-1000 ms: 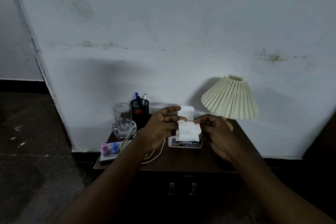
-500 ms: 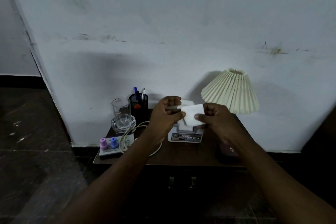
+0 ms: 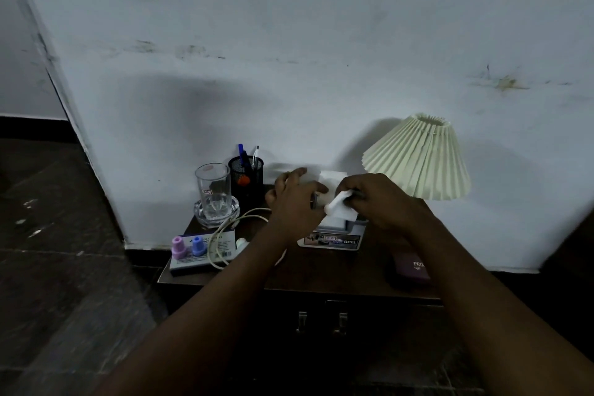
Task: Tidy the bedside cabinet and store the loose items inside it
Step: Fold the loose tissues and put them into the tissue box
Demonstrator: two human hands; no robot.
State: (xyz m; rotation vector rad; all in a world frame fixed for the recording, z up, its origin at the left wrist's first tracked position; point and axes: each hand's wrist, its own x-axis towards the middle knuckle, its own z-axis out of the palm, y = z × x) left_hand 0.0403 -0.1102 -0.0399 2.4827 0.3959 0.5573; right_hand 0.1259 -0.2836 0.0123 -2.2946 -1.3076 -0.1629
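Note:
The dark wooden bedside cabinet (image 3: 321,272) stands against the wall, its two front doors (image 3: 321,323) closed. Above the tissue box (image 3: 332,236) both hands hold a crumpled white tissue (image 3: 341,208). My right hand (image 3: 381,202) grips its right part with curled fingers. My left hand (image 3: 294,202) pinches its left end, index finger raised. Loose on the top lie a white cable (image 3: 225,228), a flat box (image 3: 205,252) with a pink bottle (image 3: 177,246) and a blue bottle (image 3: 196,244), and a dark purple box (image 3: 413,267).
A drinking glass (image 3: 212,188) stands in a glass dish at the back left, beside a black mesh pen holder (image 3: 246,180). A pleated cream lamp (image 3: 418,161) occupies the back right corner. A dark tiled floor lies to the left.
The flat tissue held between both hands has been bunched up into my right hand. Both hands sit a little lower over the tissue box.

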